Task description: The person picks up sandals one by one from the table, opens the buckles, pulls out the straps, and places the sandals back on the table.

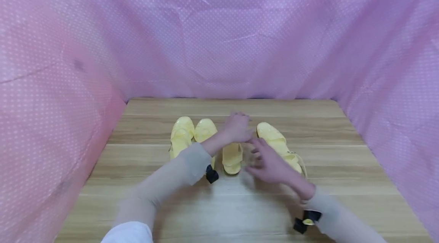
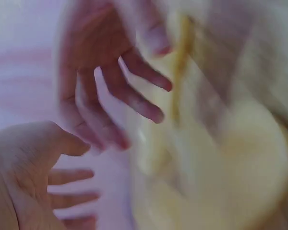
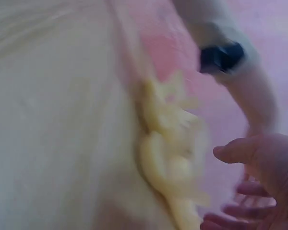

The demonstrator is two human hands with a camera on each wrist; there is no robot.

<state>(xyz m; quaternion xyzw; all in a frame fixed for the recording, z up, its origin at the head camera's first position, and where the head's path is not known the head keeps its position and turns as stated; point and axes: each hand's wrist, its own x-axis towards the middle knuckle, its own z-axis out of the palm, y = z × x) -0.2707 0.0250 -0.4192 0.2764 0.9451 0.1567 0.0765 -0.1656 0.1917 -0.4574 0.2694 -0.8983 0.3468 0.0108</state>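
1. Four yellow sandals lie on a wooden table (image 1: pixel 343 151) enclosed on three sides by a pink dotted cloth (image 1: pixel 219 37).

2. Two of them, the left pair (image 1: pixel 192 134), sit side by side at the left, toes pointing away from the person, the two touching or very nearly so.

3. A third sandal (image 1: pixel 231 159) lies in the middle, just right of that pair; its front part is hidden under the left hand (image 1: pixel 237 127).

4. The fourth sandal (image 1: pixel 278 144) lies to the right, angled, its heel strap toward the person and partly covered by the right hand (image 1: pixel 271 165).

5. The left hand reaches across from the left, sitting over the front of the third sandal. Its fingers look curled in the head view, but whether they grip the sandal cannot be told (motion blur hides the contact). In the left wrist view its fingers (image 2: pixel 72 177) appear loosely extended, with nothing held between them.

6. The right hand hovers between the third and fourth sandals, fingers spread and fairly straight, holding nothing; the left wrist view shows these fingers (image 2: pixel 134 98) fanned out beside a blurred yellow shape.

7. Both forearms wear beige sleeves with a black strap at each wrist (image 1: pixel 212 175).
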